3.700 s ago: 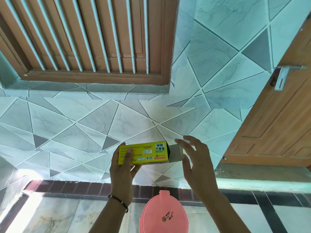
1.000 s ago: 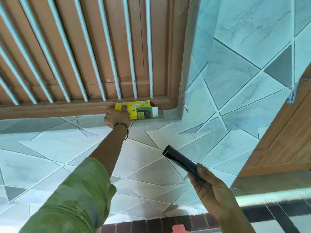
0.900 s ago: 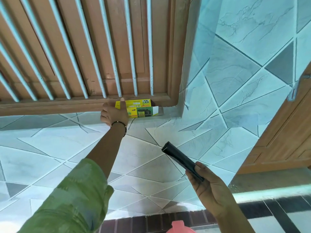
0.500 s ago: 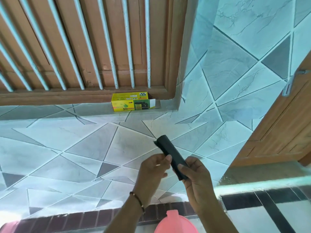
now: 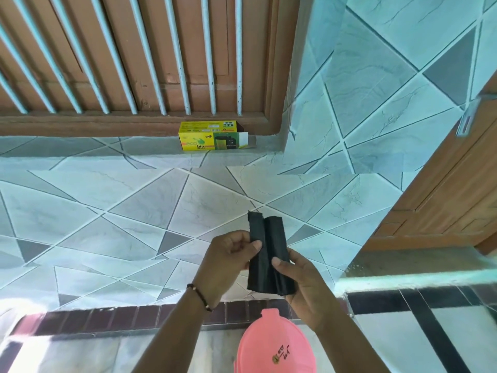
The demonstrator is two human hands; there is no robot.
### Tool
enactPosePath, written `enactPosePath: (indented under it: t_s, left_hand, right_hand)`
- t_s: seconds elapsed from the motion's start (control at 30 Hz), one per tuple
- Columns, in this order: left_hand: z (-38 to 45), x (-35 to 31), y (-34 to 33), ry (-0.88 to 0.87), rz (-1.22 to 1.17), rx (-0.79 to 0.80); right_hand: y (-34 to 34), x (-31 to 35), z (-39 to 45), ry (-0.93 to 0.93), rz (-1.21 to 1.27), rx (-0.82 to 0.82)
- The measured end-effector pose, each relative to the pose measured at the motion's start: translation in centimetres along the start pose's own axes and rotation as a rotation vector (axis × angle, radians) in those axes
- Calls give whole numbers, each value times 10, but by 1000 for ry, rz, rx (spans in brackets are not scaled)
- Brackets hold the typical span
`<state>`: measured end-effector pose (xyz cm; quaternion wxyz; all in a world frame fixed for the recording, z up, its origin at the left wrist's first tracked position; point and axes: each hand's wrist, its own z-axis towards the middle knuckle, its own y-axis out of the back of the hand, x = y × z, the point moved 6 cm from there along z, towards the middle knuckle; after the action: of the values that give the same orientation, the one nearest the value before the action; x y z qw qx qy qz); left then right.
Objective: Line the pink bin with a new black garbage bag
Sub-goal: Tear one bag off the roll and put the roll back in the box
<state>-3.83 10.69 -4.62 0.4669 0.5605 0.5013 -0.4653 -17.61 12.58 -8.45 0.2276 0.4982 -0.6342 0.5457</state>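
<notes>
I hold a folded black garbage bag (image 5: 269, 254) upright in front of the tiled wall, partly unrolled into two strips. My left hand (image 5: 228, 257) pinches its left flap between thumb and fingers. My right hand (image 5: 301, 284) grips the right, still rolled part from below and behind. The pink bin (image 5: 274, 345) stands on the floor right below my hands, its lid closed, with a small dark marking on top. Only its top shows at the bottom edge of the view.
A yellow garbage bag box (image 5: 209, 135), its right end flap open, lies on the window ledge (image 5: 80, 149) under a barred wooden window (image 5: 134, 63). A wooden door (image 5: 457, 184) stands at the right, above a raised step (image 5: 403, 267).
My left hand left the yellow box on the ledge and came down to the black bag. The rolled bag has since been partly unrolled between both hands.
</notes>
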Motion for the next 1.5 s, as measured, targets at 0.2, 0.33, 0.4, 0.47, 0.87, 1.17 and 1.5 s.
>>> enactPosePath:
  t_s: [0.2,0.33,0.4,0.47,0.87,1.17,1.5]
  left_hand:
    - [-9,9,26,48,9,-52]
    - [-11,15,43,73,-15,-95]
    - [-14,17,49,82,-23,-123]
    - [-16,18,57,88,-37,-158]
    - [-21,33,98,108,-36,-387]
    - [-16,12,7,-86,481,109]
    - [-3,19,-17,-227,556,61]
  right_hand:
    - [15,5,-6,-74,84,86]
    - [20,7,-4,-106,93,78]
    - [25,8,-4,-113,65,45]
    - [30,10,-5,-112,39,19]
    - [56,30,-12,-82,-24,-6]
    - [25,33,-2,-70,-25,43]
    - [25,22,7,-181,48,49]
